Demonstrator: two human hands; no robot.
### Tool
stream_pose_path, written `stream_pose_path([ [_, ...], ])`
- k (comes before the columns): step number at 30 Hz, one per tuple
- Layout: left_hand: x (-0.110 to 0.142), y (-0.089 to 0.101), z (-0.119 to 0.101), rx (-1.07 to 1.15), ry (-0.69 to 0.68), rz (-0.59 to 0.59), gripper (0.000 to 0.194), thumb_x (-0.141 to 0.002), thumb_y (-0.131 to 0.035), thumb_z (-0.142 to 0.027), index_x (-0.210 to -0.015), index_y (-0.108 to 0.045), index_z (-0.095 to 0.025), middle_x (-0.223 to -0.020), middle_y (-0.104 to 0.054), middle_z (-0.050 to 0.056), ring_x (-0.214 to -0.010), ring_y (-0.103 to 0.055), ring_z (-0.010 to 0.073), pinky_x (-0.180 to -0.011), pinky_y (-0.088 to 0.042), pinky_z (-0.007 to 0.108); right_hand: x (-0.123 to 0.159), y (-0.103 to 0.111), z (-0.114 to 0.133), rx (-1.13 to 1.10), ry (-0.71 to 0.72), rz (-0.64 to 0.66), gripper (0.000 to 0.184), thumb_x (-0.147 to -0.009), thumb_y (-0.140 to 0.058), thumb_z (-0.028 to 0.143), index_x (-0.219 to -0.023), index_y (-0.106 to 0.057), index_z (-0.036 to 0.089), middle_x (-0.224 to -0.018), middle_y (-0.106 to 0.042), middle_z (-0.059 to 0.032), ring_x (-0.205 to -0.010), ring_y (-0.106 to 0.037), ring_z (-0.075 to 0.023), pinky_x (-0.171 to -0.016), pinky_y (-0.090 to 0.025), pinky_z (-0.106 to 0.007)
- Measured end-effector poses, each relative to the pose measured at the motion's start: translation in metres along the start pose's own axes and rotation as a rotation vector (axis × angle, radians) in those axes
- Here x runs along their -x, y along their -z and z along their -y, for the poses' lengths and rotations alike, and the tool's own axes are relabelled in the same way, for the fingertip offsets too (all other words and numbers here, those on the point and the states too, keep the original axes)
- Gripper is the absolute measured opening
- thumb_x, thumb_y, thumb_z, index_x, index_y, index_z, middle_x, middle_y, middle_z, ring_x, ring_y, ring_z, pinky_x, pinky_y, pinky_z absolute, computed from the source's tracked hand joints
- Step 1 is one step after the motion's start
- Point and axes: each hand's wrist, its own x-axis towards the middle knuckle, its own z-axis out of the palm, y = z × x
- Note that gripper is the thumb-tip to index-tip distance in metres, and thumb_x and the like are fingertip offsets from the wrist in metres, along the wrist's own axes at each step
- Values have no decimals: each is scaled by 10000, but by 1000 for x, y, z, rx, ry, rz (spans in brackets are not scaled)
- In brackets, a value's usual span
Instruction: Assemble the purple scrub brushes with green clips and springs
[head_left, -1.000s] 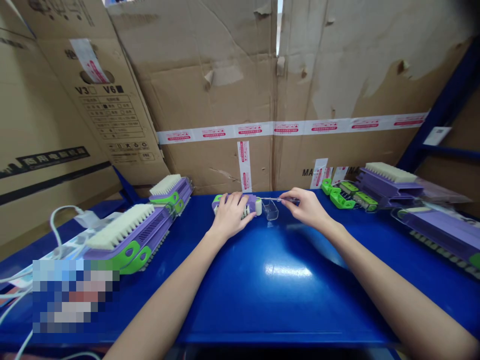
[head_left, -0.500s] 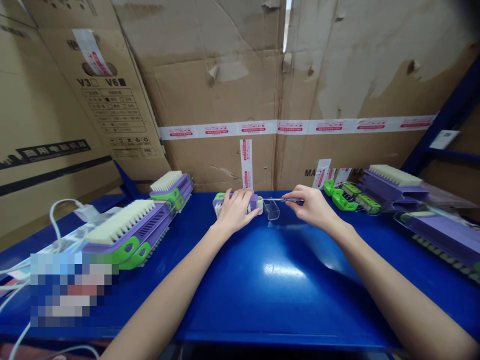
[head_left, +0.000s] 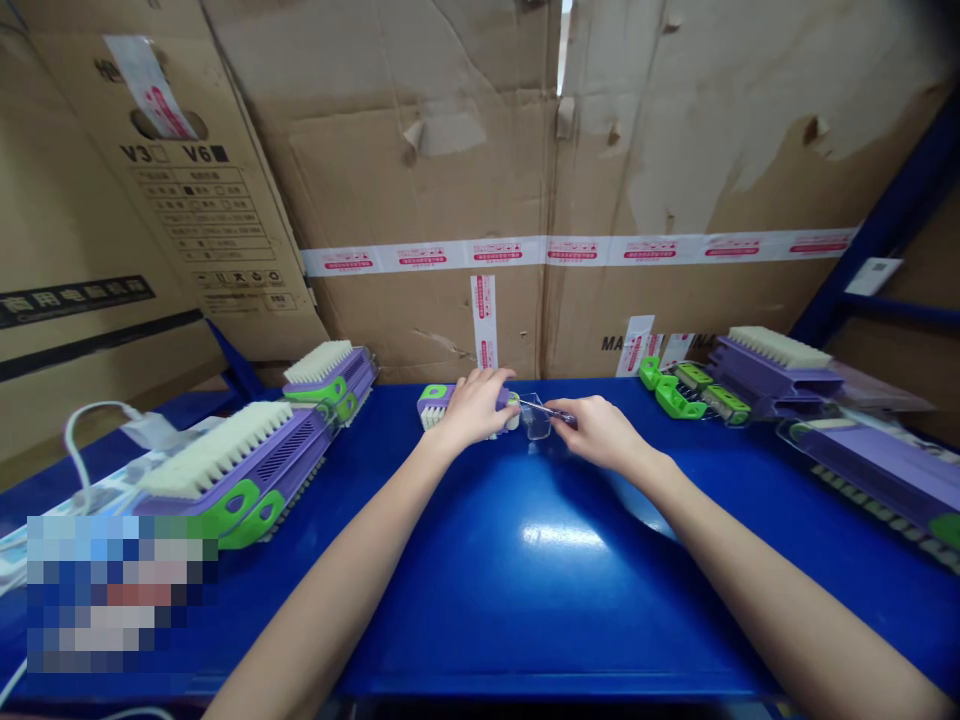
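My left hand (head_left: 474, 405) lies curled over a small purple and green brush piece (head_left: 435, 401) on the blue table (head_left: 555, 560), holding it down. My right hand (head_left: 600, 432) is pinched on a thin metal tool (head_left: 553, 411) whose tip points left at the end of that piece. A small clear plastic cup (head_left: 537, 421) stands on the table right under the tool, between my two hands.
Purple and green brushes with white bristles lie stacked at the left (head_left: 225, 465) and at the right (head_left: 780, 362). Green parts (head_left: 684, 388) sit at the back right. White cables (head_left: 82, 440) trail at the far left. Cardboard boxes (head_left: 480, 170) wall off the back.
My right hand has slid left with the tool, closer to the brush piece and the clear cup. My left hand has stayed on the piece.
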Motion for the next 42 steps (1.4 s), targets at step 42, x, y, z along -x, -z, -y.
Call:
stream_pose_path([
  [42,0,0,-5,-2,-32,-8,240,-830,-582,-419,-969,-634,-231,-990,-691,33,-972,-590,232,-835,-416,363,-4,-28,-9,50,-157,-124,454,-944,-275,393,-1337,-437,233,-972,-703,-99,-876,-669,-247,-724,-460,-313],
])
